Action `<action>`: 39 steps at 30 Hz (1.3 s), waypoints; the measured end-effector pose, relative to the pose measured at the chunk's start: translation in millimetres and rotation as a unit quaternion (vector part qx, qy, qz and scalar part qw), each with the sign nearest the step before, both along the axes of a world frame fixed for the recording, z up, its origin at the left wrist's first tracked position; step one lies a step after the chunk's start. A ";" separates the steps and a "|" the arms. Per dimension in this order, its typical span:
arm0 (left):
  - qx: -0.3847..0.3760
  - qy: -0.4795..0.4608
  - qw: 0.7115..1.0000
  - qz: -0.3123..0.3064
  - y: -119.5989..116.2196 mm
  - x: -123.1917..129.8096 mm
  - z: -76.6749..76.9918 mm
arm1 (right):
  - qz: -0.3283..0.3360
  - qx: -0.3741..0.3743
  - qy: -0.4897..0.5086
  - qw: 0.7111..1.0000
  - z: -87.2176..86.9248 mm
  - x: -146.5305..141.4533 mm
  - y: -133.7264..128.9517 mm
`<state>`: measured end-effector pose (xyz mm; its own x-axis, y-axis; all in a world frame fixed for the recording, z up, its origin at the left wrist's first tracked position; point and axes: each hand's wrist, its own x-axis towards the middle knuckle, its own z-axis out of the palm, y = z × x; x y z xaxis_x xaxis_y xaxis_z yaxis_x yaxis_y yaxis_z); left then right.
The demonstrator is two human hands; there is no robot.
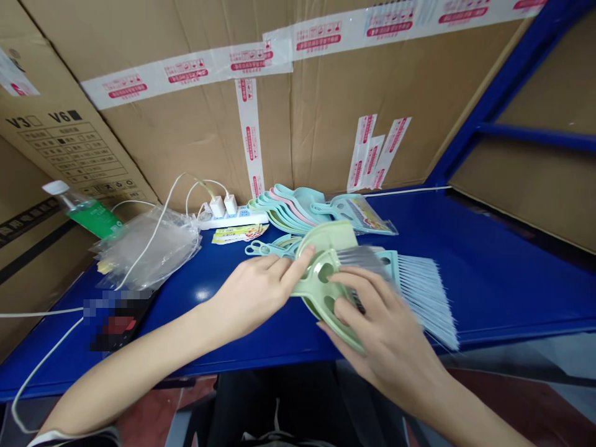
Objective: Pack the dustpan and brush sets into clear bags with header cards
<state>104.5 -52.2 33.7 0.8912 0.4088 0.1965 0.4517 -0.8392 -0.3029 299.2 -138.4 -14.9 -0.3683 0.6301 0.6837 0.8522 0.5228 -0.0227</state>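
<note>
Well, on my feed the largest thing is the wall of taped cardboard cartons (326, 112) behind the blue counter (488, 261). At the far left of the counter lies a clear plastic bag (149, 248), crumpled, with nothing I can make out inside, and a green-labelled bottle (88, 211) lies just beyond it. Toward the far middle, a power strip (233, 218) carries two white chargers (223, 205). To its right, pale pans (284, 214) sit nested in a fanned stack, and a sealed bag (354, 214) holding a pale blue pan and a printed card lies against them.

Nearer me, the step in hand is a green dustpan (321, 292) held tilted just above the counter, with a pale blue brush (423, 298) right beside it. My right hand (386, 329) curls over the pan, fingers bent around it and blurred by motion. My left hand (251, 292) reaches in from the left, fingers together along the rim; with the thumb hidden, I cannot tell whether it pinches.
</note>
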 end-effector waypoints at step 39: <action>-0.078 0.016 0.987 0.143 185.2 58.9 57.2 | -0.194 -0.095 0.082 0.973 -24.6 162.4 149.0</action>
